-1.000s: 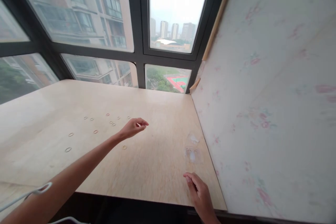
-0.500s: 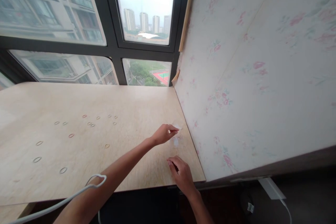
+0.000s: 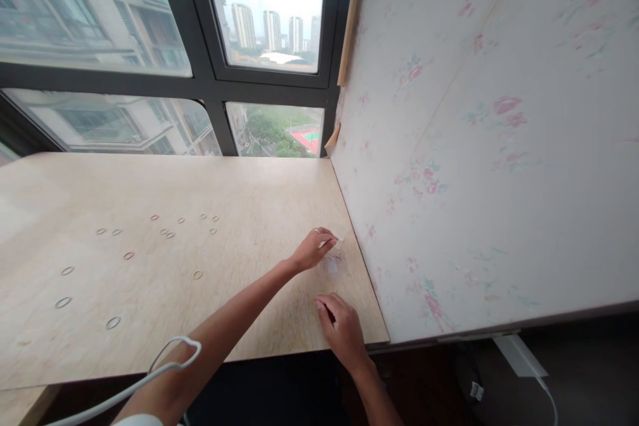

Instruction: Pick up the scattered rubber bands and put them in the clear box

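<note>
Head view: clear packaging (image 3: 333,266) by left hand (image 3: 312,250), lengthwise toward window (image 3: 272,130).

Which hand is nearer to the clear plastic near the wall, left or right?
Left. The left hand reaches to the clear plastic; the right hand is apart from it, nearer the front edge of the table.

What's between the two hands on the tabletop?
In the head view, a clear plastic piece, close to the left hand, then wooden tabletop up to the right hand.
</note>
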{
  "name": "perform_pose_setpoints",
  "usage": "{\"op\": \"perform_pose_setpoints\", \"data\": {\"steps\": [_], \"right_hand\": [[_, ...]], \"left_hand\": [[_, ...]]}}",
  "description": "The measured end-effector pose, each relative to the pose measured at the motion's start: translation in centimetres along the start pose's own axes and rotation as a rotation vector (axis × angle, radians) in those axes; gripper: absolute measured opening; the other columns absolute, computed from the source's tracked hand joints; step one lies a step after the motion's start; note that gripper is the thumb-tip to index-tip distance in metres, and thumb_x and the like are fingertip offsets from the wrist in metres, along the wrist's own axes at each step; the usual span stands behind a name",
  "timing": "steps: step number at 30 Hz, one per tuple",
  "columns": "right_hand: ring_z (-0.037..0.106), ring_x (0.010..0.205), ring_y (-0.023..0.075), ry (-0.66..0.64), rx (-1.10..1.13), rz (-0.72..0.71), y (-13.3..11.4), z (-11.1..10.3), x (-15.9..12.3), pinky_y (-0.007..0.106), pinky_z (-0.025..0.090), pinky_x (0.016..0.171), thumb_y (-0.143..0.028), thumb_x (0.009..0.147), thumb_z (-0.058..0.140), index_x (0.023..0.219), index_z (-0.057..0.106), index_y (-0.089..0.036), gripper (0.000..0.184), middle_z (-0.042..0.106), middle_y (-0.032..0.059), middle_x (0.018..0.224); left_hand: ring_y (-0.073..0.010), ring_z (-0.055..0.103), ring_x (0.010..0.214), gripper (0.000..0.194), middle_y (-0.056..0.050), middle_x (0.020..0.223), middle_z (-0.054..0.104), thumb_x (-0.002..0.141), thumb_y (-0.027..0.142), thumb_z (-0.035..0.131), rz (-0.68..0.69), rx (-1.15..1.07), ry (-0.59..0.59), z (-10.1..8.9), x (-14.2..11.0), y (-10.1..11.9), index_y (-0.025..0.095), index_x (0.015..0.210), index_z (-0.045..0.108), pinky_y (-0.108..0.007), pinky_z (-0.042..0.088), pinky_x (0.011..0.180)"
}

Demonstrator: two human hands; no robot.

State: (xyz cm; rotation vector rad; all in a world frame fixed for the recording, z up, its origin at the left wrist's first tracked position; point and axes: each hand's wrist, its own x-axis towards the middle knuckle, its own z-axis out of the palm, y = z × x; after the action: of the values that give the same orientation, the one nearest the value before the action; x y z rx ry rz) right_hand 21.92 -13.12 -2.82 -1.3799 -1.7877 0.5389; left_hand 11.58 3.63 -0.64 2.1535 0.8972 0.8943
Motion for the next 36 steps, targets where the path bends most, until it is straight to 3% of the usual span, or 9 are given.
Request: {"op": "perform_pose_setpoints", "data": {"steps": [5, 10, 15, 18, 23, 26, 29, 36], "right_hand": [[0.063, 0.077, 0.0182, -0.005, 0.031, 0.006, 0.1, -0.1, -0.1, 0.029, 0.049, 0.070, -0.020, 0.094, 0.042, 0.098, 0.066, -0.020, 0.025, 0.065, 0.0050, 0.084], [0.062, 0.077, 0.0171, -0.033, 0.036, 0.003, 0.5, 0.0, -0.3, 0.027, 0.049, 0.068, -0.020, 0.093, 0.044, 0.102, 0.065, -0.020, 0.023, 0.063, 0.0055, 0.088], [0.063, 0.078, 0.0175, -0.051, 0.017, -0.041, 1.2, 0.2, -0.5, 0.026, 0.051, 0.068, -0.022, 0.092, 0.046, 0.106, 0.066, -0.019, 0.024, 0.064, 0.0078, 0.093], [0.062, 0.071, 0.0165, -0.052, 0.033, -0.046, 1.7, 0.1, -0.5, 0.025, 0.051, 0.063, -0.025, 0.091, 0.050, 0.106, 0.068, -0.019, 0.024, 0.065, 0.0078, 0.090], [0.057, 0.057, 0.0132, -0.047, 0.106, -0.023, 1.7, 0.5, 0.0, 0.021, 0.049, 0.051, -0.029, 0.086, 0.057, 0.104, 0.068, -0.018, 0.023, 0.061, 0.0038, 0.078], [0.059, 0.063, 0.0149, -0.088, 0.149, -0.072, -0.1, 1.9, 0.9, 0.022, 0.051, 0.056, -0.028, 0.087, 0.057, 0.102, 0.068, -0.019, 0.021, 0.060, 0.0033, 0.076], [0.060, 0.068, 0.0155, -0.199, 0.191, -0.158, -3.4, 4.4, 2.4, 0.023, 0.050, 0.060, -0.026, 0.089, 0.055, 0.102, 0.066, -0.020, 0.018, 0.060, 0.0037, 0.080], [0.059, 0.080, 0.0169, -0.368, 0.337, -0.326, -12.1, 11.6, 9.6, 0.027, 0.050, 0.067, -0.023, 0.090, 0.054, 0.100, 0.067, -0.022, 0.017, 0.060, 0.0053, 0.091]], "left_hand": [[-0.0202, 0.060, 0.093, 0.026, -0.009, 0.098, 0.067, 0.093, 0.029, 0.045, -0.126, 0.035, 0.138, -2.4, -3.3, -1.9, 0.020, 0.095, 0.070, -0.031, 0.049, 0.078], [-0.0209, 0.058, 0.096, 0.023, -0.009, 0.099, 0.066, 0.087, 0.013, 0.047, -0.132, 0.231, 0.217, -5.8, -10.5, -4.1, 0.019, 0.098, 0.067, -0.036, 0.046, 0.087], [-0.0192, 0.060, 0.090, 0.020, -0.007, 0.095, 0.066, 0.086, 0.012, 0.048, -0.228, 0.229, 0.340, -8.1, -17.3, -3.2, 0.019, 0.096, 0.064, -0.035, 0.048, 0.082], [-0.0181, 0.061, 0.090, 0.019, -0.006, 0.096, 0.066, 0.086, 0.012, 0.049, -0.277, 0.146, 0.361, -8.5, -19.2, -2.2, 0.019, 0.095, 0.064, -0.033, 0.049, 0.082], [-0.0174, 0.061, 0.089, 0.023, -0.005, 0.094, 0.068, 0.080, 0.007, 0.050, -0.320, 0.028, 0.447, -8.4, -19.6, -2.1, 0.019, 0.091, 0.066, -0.032, 0.048, 0.082], [-0.0169, 0.061, 0.085, 0.025, -0.004, 0.090, 0.069, 0.077, 0.006, 0.050, -0.350, -0.009, 0.496, -8.2, -19.5, -2.3, 0.019, 0.089, 0.067, -0.030, 0.047, 0.080], [-0.0159, 0.061, 0.080, 0.026, -0.004, 0.087, 0.070, 0.075, 0.005, 0.050, -0.370, -0.062, 0.544, -8.3, -19.5, -2.1, 0.018, 0.087, 0.068, -0.028, 0.047, 0.076], [-0.0141, 0.058, 0.069, 0.017, -0.003, 0.077, 0.067, 0.076, 0.008, 0.051, -0.356, -0.154, 0.599, -8.7, -19.7, -1.5, 0.015, 0.077, 0.066, -0.023, 0.041, 0.062]]}}
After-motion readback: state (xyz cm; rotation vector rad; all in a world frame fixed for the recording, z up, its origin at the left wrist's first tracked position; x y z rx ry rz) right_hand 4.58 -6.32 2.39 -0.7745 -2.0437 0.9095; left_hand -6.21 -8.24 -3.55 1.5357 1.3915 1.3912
